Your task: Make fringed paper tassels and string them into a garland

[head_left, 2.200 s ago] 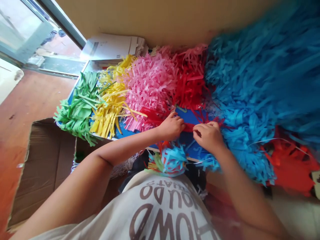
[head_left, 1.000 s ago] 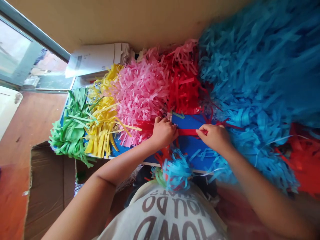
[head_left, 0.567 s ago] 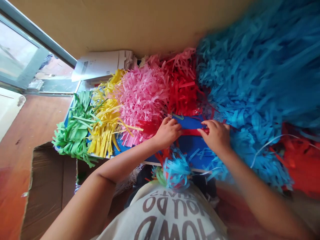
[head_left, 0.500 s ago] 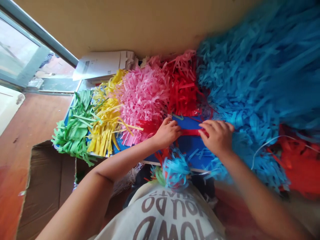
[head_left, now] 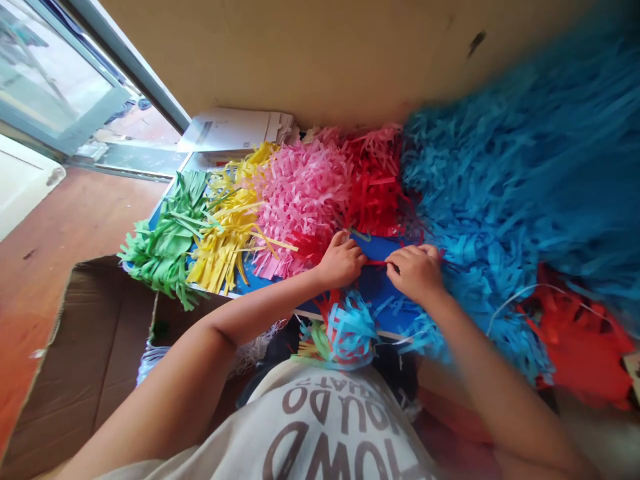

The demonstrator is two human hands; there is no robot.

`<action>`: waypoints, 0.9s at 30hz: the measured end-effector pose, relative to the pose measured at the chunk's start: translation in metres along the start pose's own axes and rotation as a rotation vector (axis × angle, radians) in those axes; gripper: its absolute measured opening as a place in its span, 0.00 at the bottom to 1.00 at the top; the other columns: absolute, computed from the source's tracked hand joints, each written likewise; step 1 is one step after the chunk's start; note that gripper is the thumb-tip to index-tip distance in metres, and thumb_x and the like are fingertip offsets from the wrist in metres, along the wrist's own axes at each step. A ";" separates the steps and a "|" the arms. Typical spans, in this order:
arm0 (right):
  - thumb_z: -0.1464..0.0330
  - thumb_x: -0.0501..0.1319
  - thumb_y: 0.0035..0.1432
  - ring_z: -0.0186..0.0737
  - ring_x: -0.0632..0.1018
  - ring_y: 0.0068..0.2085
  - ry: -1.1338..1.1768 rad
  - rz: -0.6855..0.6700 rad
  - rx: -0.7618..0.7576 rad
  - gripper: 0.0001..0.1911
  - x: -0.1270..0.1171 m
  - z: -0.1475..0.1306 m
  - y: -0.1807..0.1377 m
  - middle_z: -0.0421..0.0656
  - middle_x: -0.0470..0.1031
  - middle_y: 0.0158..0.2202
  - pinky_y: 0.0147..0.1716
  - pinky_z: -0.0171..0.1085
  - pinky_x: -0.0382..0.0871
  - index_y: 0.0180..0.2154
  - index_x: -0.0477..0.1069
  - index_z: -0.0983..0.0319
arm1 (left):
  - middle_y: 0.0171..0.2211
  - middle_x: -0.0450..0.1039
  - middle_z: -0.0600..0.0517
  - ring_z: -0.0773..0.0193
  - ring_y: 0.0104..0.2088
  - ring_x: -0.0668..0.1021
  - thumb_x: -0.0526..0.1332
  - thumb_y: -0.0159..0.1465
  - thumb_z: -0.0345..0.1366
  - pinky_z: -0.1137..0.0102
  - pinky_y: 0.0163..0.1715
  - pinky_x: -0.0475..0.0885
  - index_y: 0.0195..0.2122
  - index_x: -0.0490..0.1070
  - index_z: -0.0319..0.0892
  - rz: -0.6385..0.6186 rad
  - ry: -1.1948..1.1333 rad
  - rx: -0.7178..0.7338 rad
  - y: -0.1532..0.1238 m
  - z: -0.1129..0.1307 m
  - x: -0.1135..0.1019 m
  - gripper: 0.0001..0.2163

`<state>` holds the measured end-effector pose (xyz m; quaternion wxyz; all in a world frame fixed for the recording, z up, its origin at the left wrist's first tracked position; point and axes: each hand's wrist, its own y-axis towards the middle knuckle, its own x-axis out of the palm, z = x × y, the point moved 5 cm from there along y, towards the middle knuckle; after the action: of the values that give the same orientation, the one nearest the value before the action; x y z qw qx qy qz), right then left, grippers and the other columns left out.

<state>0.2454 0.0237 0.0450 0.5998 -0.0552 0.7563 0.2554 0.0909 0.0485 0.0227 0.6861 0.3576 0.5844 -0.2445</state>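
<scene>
My left hand (head_left: 341,261) and my right hand (head_left: 415,270) are close together over a blue board (head_left: 376,248), both closed in a pinch on a narrow red paper strip (head_left: 377,263) stretched between them. Behind the hands lie heaps of cut paper fringe: red (head_left: 376,183), pink (head_left: 305,193), yellow (head_left: 227,227) and green (head_left: 167,240). A large mass of blue fringe (head_left: 510,173) fills the right side, touching my right hand. A small mixed blue, red and green fringe bundle (head_left: 343,330) sits at the board's near edge, by my chest.
An open cardboard box (head_left: 85,347) stands on the red floor at the lower left. A stack of white flat cartons (head_left: 235,130) lies against the tan wall. More red fringe (head_left: 580,333) lies at the right. A glass door is at the upper left.
My hands have drawn closer together along the red strip; the right hand's fingers, briefly spread flat, are pinched again. The view has shifted slightly.
</scene>
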 end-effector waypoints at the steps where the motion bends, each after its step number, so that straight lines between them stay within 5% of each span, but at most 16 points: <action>1: 0.72 0.61 0.58 0.43 0.73 0.42 -0.018 0.010 0.013 0.07 -0.001 -0.007 0.001 0.43 0.81 0.40 0.49 0.46 0.50 0.38 0.76 0.61 | 0.30 0.76 0.50 0.57 0.40 0.74 0.55 0.67 0.35 0.48 0.58 0.55 0.33 0.76 0.42 0.025 -0.001 -0.015 -0.002 -0.001 -0.001 0.11; 3: 0.71 0.61 0.59 0.46 0.71 0.46 -0.065 -0.001 -0.008 0.09 0.001 -0.021 0.003 0.45 0.80 0.44 0.50 0.47 0.49 0.42 0.76 0.61 | 0.28 0.75 0.51 0.59 0.38 0.74 0.54 0.69 0.35 0.49 0.57 0.56 0.30 0.75 0.42 0.088 -0.002 -0.045 -0.007 -0.003 -0.004 0.13; 8: 0.73 0.54 0.67 0.46 0.69 0.47 -0.219 -0.052 -0.056 0.13 -0.005 -0.017 -0.004 0.43 0.80 0.36 0.47 0.47 0.50 0.35 0.76 0.60 | 0.30 0.76 0.53 0.59 0.43 0.74 0.54 0.70 0.35 0.49 0.59 0.55 0.30 0.73 0.44 0.175 0.005 -0.056 -0.014 -0.003 -0.009 0.13; 13: 0.72 0.56 0.65 0.50 0.66 0.55 -0.284 0.005 -0.048 0.13 -0.016 -0.022 -0.010 0.49 0.76 0.52 0.52 0.49 0.49 0.48 0.75 0.62 | 0.30 0.75 0.54 0.59 0.45 0.73 0.54 0.70 0.35 0.50 0.60 0.55 0.30 0.73 0.46 0.181 0.039 -0.035 -0.016 0.002 -0.004 0.13; 17: 0.74 0.55 0.67 0.42 0.70 0.40 -0.236 0.016 -0.148 0.12 0.004 -0.039 -0.010 0.45 0.79 0.35 0.45 0.44 0.52 0.34 0.76 0.62 | 0.34 0.75 0.54 0.59 0.46 0.72 0.57 0.69 0.34 0.52 0.61 0.56 0.31 0.74 0.46 0.202 0.078 0.005 -0.017 0.006 0.000 0.10; 22: 0.71 0.56 0.68 0.40 0.72 0.37 -0.112 0.022 -0.116 0.12 0.013 -0.006 -0.031 0.42 0.80 0.33 0.41 0.42 0.53 0.36 0.78 0.61 | 0.38 0.78 0.54 0.60 0.47 0.72 0.56 0.71 0.37 0.57 0.57 0.58 0.40 0.78 0.50 0.125 0.032 0.063 -0.030 -0.003 0.002 0.10; 27: 0.67 0.61 0.65 0.40 0.75 0.37 0.140 0.033 0.029 0.09 0.014 0.027 -0.042 0.42 0.80 0.35 0.40 0.41 0.58 0.34 0.80 0.58 | 0.40 0.81 0.52 0.60 0.44 0.74 0.57 0.70 0.42 0.57 0.52 0.60 0.40 0.80 0.51 0.014 -0.187 -0.109 -0.035 -0.026 0.007 0.10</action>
<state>0.2817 0.0034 0.0142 0.5418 -0.0517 0.8009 0.2496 0.0496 0.0471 0.0070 0.7578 0.2994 0.5277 -0.2401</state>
